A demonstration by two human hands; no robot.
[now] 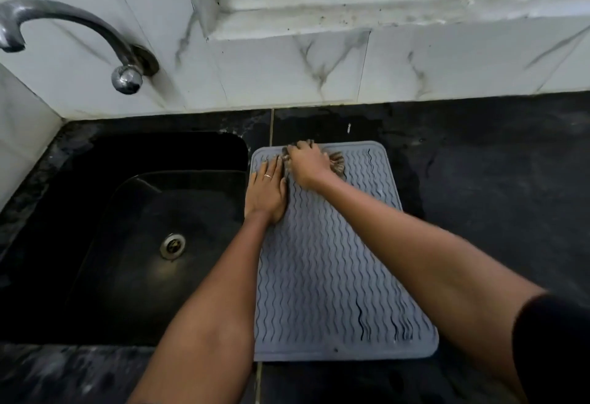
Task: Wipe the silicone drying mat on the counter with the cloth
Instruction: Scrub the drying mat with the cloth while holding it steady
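A grey silicone drying mat [325, 263] with wavy ridges lies on the black counter, just right of the sink. My right hand [308, 162] presses a brownish shaggy cloth [337, 162] onto the mat's far edge; most of the cloth is hidden under the hand. My left hand [266, 191], with a ring on one finger, lies flat with fingers spread on the mat's far left part, touching the right hand's fingertips. Both forearms cross over the mat's near half.
A black sink [134, 237] with a metal drain [172, 245] sits directly left of the mat. A chrome tap [79, 33] projects from the white marble-tiled wall [287, 65]. Dark counter [495, 180] extends to the right, wet-looking behind the mat.
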